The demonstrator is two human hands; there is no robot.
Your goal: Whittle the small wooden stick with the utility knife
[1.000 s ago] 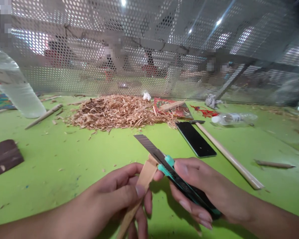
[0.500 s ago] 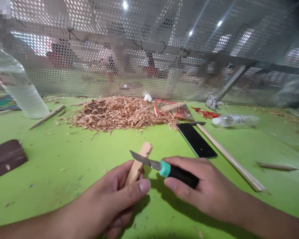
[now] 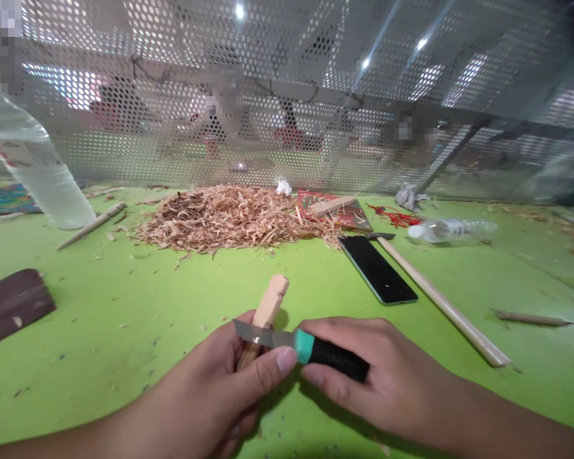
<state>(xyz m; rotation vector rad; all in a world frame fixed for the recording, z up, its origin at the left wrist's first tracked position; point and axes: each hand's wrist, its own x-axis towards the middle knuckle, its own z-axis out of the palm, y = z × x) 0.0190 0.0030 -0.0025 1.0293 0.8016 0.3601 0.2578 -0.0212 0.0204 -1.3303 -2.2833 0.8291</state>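
No wording or number can be read.
Toward the far edge of the green desk point(image 3: 162, 287), on the left, a standing bottle point(image 3: 50, 185) wears a pale label point(image 3: 19, 153) with red marks and fainter grey print, too blurred to make out. Near the same edge, right of the middle, a clear bottle point(image 3: 430, 232) lying on its side has a small whitish label point(image 3: 454, 228), its markings too small to tell. Between them, a red card point(image 3: 356, 218) bears a printed design, indistinct and partly covered by a wood strip point(image 3: 332, 205).
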